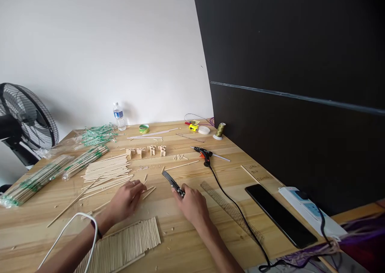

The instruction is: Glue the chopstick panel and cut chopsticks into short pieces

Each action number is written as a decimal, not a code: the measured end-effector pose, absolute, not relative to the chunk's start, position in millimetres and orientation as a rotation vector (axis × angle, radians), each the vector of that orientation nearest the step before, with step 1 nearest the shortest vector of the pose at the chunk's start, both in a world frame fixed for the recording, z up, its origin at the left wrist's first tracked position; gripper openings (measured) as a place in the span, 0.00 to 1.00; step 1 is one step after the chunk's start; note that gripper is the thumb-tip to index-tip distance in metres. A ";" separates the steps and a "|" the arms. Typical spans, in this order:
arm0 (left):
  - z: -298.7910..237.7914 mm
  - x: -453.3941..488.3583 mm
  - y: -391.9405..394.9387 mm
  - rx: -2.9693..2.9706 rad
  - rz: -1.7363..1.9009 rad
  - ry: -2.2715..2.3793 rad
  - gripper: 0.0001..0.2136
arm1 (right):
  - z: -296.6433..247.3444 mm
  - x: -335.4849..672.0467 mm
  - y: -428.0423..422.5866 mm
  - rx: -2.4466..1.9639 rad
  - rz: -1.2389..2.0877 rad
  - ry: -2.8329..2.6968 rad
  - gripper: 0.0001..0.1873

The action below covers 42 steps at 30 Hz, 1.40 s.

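Note:
My right hand (pixel 192 204) is wrapped round a black hand cutter (pixel 173 183), whose long dark end points away to the upper left. My left hand (pixel 128 198) has its fingers curled and pressed together, low over the table beside short cut sticks (pixel 149 193). Whatever lies between those fingertips is hidden. Below the left wrist is a flat panel of sticks (pixel 129 241) laid side by side, partly covered by the forearm. Loose long sticks (pixel 106 168) lie spread to the left. Several small stick-built blocks (pixel 152 150) stand in a row farther back.
A glue gun (pixel 204 153) with a black cord, a clear ruler (pixel 231 210), a phone (pixel 279 214) and a power strip (pixel 311 210) lie right. Bagged sticks (pixel 39 178) and a fan (pixel 28 116) are left; a water bottle (pixel 119 117) stands behind. A white cable (pixel 95 229) loops over the left forearm.

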<state>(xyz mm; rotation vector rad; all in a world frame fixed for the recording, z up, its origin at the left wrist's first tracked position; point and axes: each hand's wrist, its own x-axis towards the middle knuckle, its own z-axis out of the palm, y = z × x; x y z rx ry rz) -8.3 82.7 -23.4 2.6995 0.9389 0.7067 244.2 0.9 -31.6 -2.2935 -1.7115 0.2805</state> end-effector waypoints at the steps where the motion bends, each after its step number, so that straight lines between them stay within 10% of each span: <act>1: -25.3 -10.1 79.0 2.720 0.645 0.923 0.13 | -31.9 245.3 0.9 -2.286 0.290 -1.697 0.20; 42: -9.0 -74.0 127.6 2.506 0.497 1.523 0.12 | -36.4 256.8 0.8 -2.193 0.442 -1.656 0.19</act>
